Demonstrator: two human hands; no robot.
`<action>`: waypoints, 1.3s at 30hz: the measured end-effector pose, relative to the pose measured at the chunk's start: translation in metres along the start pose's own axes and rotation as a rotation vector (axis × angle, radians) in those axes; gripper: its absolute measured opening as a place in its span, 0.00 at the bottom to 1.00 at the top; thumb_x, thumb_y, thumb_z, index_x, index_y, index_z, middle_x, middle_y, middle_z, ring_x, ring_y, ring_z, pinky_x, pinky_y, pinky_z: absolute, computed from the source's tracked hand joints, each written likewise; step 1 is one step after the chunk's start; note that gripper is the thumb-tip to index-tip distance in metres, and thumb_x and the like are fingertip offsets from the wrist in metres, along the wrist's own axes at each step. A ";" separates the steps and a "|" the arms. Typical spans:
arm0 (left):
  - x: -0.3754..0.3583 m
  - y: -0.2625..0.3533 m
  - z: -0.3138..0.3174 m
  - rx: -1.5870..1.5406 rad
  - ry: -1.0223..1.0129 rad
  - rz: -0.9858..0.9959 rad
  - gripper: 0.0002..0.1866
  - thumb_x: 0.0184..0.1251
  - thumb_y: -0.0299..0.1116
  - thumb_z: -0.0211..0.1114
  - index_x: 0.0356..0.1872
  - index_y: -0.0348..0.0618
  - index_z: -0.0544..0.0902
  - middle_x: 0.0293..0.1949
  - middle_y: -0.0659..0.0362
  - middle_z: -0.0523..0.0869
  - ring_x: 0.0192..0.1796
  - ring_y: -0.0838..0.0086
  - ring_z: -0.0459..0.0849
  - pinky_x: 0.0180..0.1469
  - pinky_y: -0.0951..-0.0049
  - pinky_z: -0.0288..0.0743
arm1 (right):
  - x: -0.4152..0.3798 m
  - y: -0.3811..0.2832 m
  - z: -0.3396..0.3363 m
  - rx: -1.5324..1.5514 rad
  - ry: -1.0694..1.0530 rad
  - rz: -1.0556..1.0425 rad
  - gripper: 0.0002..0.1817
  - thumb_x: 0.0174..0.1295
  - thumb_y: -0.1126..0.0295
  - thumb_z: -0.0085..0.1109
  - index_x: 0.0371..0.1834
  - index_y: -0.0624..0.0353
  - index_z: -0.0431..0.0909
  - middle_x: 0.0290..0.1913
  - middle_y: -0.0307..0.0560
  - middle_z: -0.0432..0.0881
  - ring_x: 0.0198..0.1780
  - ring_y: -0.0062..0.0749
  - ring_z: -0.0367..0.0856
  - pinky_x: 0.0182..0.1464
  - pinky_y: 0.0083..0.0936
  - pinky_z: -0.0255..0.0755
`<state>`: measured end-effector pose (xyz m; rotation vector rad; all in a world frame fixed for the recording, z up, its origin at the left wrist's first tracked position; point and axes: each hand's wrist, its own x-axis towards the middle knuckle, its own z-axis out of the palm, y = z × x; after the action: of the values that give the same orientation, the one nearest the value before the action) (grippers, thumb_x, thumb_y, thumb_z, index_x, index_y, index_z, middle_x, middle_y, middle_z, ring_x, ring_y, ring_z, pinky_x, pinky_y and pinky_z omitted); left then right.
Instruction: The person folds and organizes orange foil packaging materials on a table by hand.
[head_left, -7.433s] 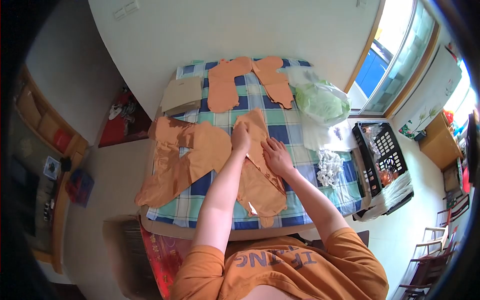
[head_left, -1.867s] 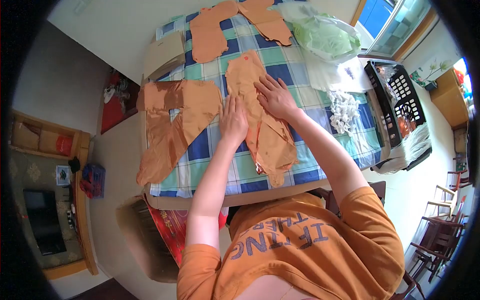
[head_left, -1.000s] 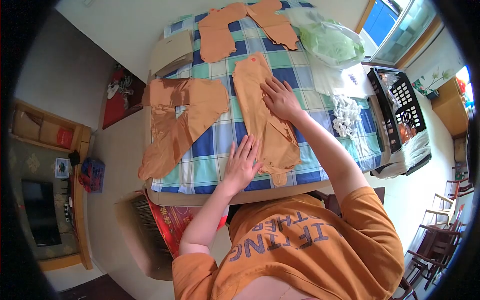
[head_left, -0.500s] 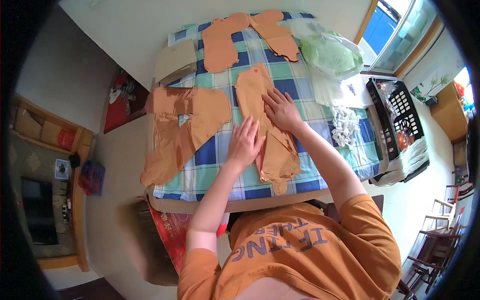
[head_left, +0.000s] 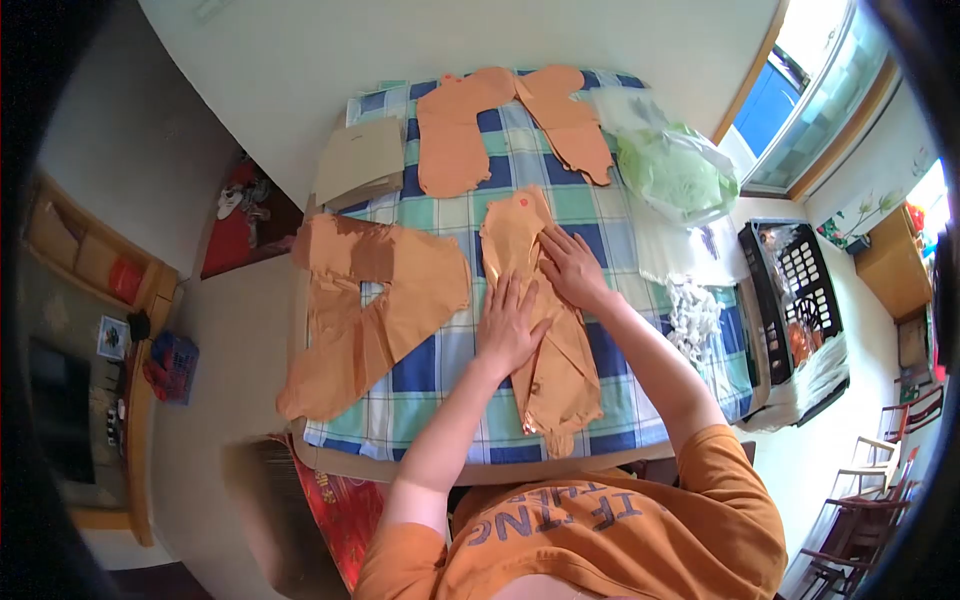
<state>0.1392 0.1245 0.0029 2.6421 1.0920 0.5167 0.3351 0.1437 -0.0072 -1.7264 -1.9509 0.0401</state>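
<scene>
A long copper-coloured flattened sheet [head_left: 560,385], shiny in places, lies in front of me on a checked cloth [head_left: 430,372]. My left hand [head_left: 511,328] rests flat on its middle with fingers spread. Further up, my right hand [head_left: 574,268] lies flat along its right edge, fingers stretched out. To the left is a wider copper-coloured piece [head_left: 425,285] with a small opening in it. Two more orange pieces, one on the left [head_left: 452,140] and one on the right [head_left: 570,120], lie at the far side of the cloth.
Flat cardboard [head_left: 362,160] lies at the far left. On the right are a greenish plastic bag [head_left: 680,175], a bundle of white strings [head_left: 693,320] and a black basket [head_left: 800,280]. A window stands at the upper right, chairs at the lower right.
The view has tilted, so the cloth and pieces sit lower in the frame. Both hands remain flat on the same long sheet, with the left now more fully over its middle.
</scene>
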 end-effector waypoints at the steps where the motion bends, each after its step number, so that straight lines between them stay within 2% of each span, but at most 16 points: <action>1: 0.000 0.000 0.000 -0.006 -0.004 -0.004 0.35 0.65 0.51 0.59 0.68 0.42 0.66 0.71 0.43 0.60 0.75 0.51 0.54 0.74 0.50 0.47 | 0.008 0.005 0.002 -0.008 0.009 -0.013 0.26 0.67 0.59 0.51 0.65 0.60 0.69 0.68 0.53 0.68 0.72 0.44 0.61 0.71 0.47 0.55; 7: 0.000 0.000 -0.003 -0.024 -0.014 -0.008 0.35 0.65 0.50 0.60 0.69 0.42 0.65 0.72 0.44 0.59 0.76 0.52 0.52 0.74 0.48 0.48 | 0.058 0.033 0.018 -0.048 0.067 -0.052 0.25 0.66 0.61 0.52 0.63 0.62 0.69 0.66 0.54 0.70 0.70 0.46 0.65 0.69 0.48 0.58; 8: 0.000 -0.001 -0.001 -0.033 -0.010 -0.008 0.34 0.67 0.52 0.57 0.69 0.42 0.66 0.72 0.44 0.59 0.75 0.52 0.53 0.74 0.47 0.47 | 0.066 0.038 0.022 -0.058 0.072 -0.050 0.24 0.66 0.61 0.52 0.63 0.62 0.69 0.66 0.54 0.70 0.69 0.47 0.66 0.69 0.48 0.58; 11: -0.001 -0.002 0.002 0.005 0.005 0.001 0.34 0.68 0.52 0.56 0.69 0.43 0.65 0.72 0.44 0.59 0.76 0.51 0.53 0.74 0.47 0.45 | 0.082 0.050 0.031 -0.087 0.092 -0.053 0.24 0.66 0.63 0.53 0.63 0.61 0.70 0.67 0.55 0.69 0.70 0.49 0.64 0.69 0.47 0.57; 12: -0.002 -0.001 0.002 -0.002 0.006 -0.001 0.34 0.68 0.52 0.56 0.69 0.42 0.65 0.72 0.44 0.59 0.76 0.51 0.52 0.74 0.48 0.45 | 0.086 0.041 0.022 -0.041 0.071 -0.010 0.22 0.65 0.65 0.53 0.63 0.56 0.72 0.69 0.55 0.66 0.71 0.49 0.61 0.71 0.47 0.54; 15: 0.000 -0.004 0.004 -0.017 0.022 -0.003 0.34 0.68 0.52 0.55 0.69 0.41 0.65 0.72 0.42 0.59 0.76 0.50 0.52 0.75 0.49 0.44 | 0.080 0.011 0.002 0.077 0.032 -0.339 0.17 0.64 0.67 0.54 0.57 0.51 0.78 0.71 0.56 0.63 0.73 0.49 0.59 0.73 0.48 0.51; 16: 0.001 -0.004 0.005 -0.023 0.026 -0.003 0.34 0.68 0.52 0.55 0.69 0.41 0.65 0.71 0.42 0.59 0.75 0.50 0.52 0.75 0.50 0.44 | 0.075 -0.012 -0.011 0.188 -0.058 -0.412 0.14 0.65 0.65 0.54 0.51 0.49 0.83 0.70 0.54 0.65 0.73 0.48 0.59 0.74 0.49 0.48; 19: 0.001 -0.003 0.004 -0.022 -0.057 -0.022 0.35 0.68 0.51 0.56 0.69 0.38 0.64 0.70 0.40 0.61 0.74 0.47 0.54 0.75 0.51 0.45 | 0.056 -0.040 -0.018 0.352 -0.448 -0.430 0.15 0.68 0.63 0.51 0.50 0.54 0.84 0.70 0.55 0.67 0.74 0.51 0.57 0.74 0.52 0.46; 20: 0.002 -0.002 0.000 -0.047 -0.076 -0.025 0.35 0.68 0.51 0.56 0.69 0.38 0.64 0.70 0.40 0.61 0.74 0.46 0.55 0.75 0.51 0.46 | 0.051 -0.036 -0.011 0.317 -0.472 -0.422 0.17 0.70 0.60 0.49 0.55 0.53 0.82 0.69 0.53 0.68 0.73 0.50 0.58 0.74 0.49 0.47; 23: 0.001 -0.001 -0.001 -0.065 -0.056 -0.025 0.35 0.67 0.50 0.57 0.69 0.38 0.65 0.70 0.39 0.61 0.74 0.46 0.55 0.75 0.50 0.47 | 0.054 -0.026 -0.001 0.287 -0.419 -0.443 0.19 0.70 0.60 0.48 0.60 0.53 0.77 0.70 0.53 0.67 0.73 0.51 0.59 0.73 0.46 0.49; 26: 0.000 -0.002 0.004 -0.058 0.013 0.001 0.35 0.67 0.49 0.58 0.69 0.39 0.65 0.71 0.39 0.59 0.74 0.47 0.54 0.74 0.51 0.48 | 0.063 -0.016 0.016 0.183 -0.226 -0.497 0.21 0.68 0.59 0.51 0.61 0.52 0.76 0.68 0.51 0.69 0.71 0.46 0.63 0.70 0.48 0.53; 29: 0.000 -0.003 0.005 -0.042 0.029 0.016 0.35 0.67 0.50 0.57 0.70 0.40 0.64 0.72 0.40 0.58 0.75 0.48 0.53 0.74 0.51 0.47 | 0.085 0.003 0.032 0.038 -0.137 -0.460 0.21 0.67 0.60 0.52 0.61 0.53 0.76 0.67 0.53 0.70 0.70 0.47 0.64 0.69 0.45 0.56; 32: -0.002 -0.002 0.005 0.001 0.002 0.008 0.35 0.68 0.51 0.56 0.70 0.41 0.63 0.72 0.41 0.58 0.76 0.49 0.51 0.75 0.52 0.46 | 0.102 0.017 0.027 0.068 -0.024 -0.216 0.20 0.68 0.62 0.50 0.60 0.57 0.75 0.66 0.57 0.70 0.68 0.49 0.66 0.67 0.40 0.60; 35: -0.002 -0.001 0.003 0.012 -0.024 -0.003 0.34 0.69 0.51 0.54 0.71 0.43 0.63 0.73 0.42 0.57 0.76 0.50 0.50 0.76 0.53 0.44 | 0.096 0.031 0.033 0.400 0.177 0.097 0.20 0.71 0.61 0.47 0.60 0.59 0.75 0.65 0.57 0.71 0.68 0.49 0.66 0.67 0.41 0.61; 36: -0.001 -0.001 0.002 0.007 -0.026 -0.006 0.34 0.69 0.52 0.54 0.71 0.43 0.63 0.73 0.42 0.57 0.76 0.51 0.50 0.76 0.53 0.44 | 0.085 0.016 0.014 0.556 0.238 0.126 0.18 0.72 0.61 0.46 0.55 0.62 0.76 0.58 0.55 0.77 0.61 0.46 0.75 0.62 0.39 0.68; 39: -0.002 -0.003 0.007 -0.002 -0.025 -0.012 0.35 0.69 0.52 0.55 0.71 0.43 0.63 0.73 0.43 0.58 0.76 0.51 0.51 0.76 0.53 0.44 | 0.029 0.007 -0.024 1.580 -0.196 0.593 0.16 0.72 0.62 0.45 0.47 0.63 0.77 0.48 0.52 0.82 0.51 0.39 0.82 0.54 0.32 0.74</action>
<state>0.1390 0.1246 -0.0046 2.6316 1.0988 0.4812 0.3504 0.1638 0.0215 -1.0042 -0.7603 1.5091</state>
